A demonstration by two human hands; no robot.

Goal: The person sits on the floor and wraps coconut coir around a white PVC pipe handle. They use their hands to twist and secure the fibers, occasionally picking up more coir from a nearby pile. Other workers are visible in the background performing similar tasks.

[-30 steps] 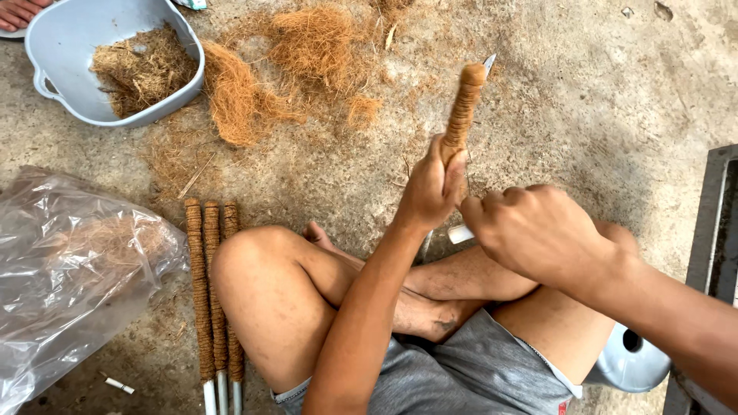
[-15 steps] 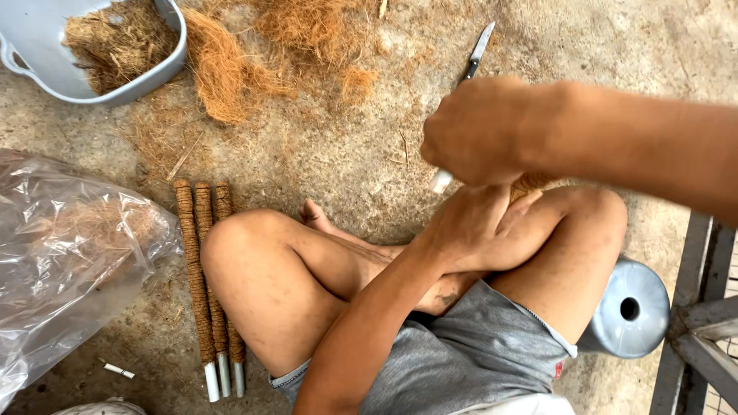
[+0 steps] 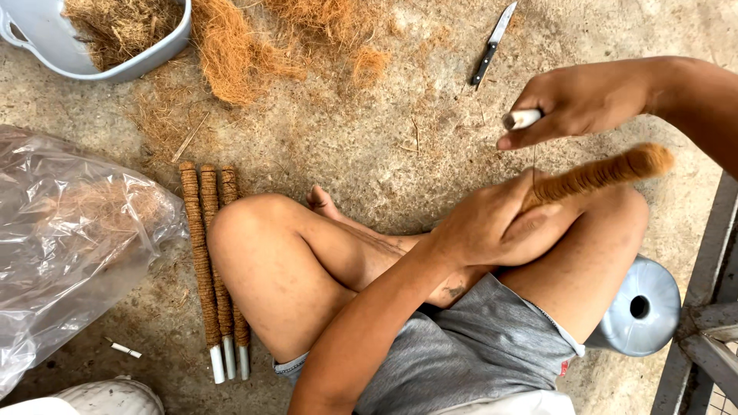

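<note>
Left hand: the left hand [image 3: 492, 227] is closed around the lower part of a fibre-wrapped stick [image 3: 596, 175], down by the crossed legs, fingers curled tight over it.
Stick: it slants up to the right out of that fist, its rounded brown tip over the right knee, clear of the ground.
Right hand: the right hand [image 3: 573, 104] hovers just above the stick, pinching a small white spool [image 3: 523, 118] between thumb and fingers; a thin thread seems to drop from it toward the stick, though it is too fine to be sure.
Finished sticks: three wrapped sticks [image 3: 211, 269] lie side by side and touching on the ground left of the bent knee, bare white ends toward the person.
Knife: a small knife [image 3: 492, 44] with a dark handle lies on the ground beyond the hands, well apart.
Fibre: loose coir fibre [image 3: 234, 46] is heaped at the top, just beside a grey tub [image 3: 115, 71] that holds more of it.
Bag: a crumpled clear plastic bag [image 3: 69, 246] lies to the far left.
In the way: the raised knees sit between the hands and the three sticks.
Behind: a grey metal can [image 3: 642, 307] sits by the right thigh.
</note>
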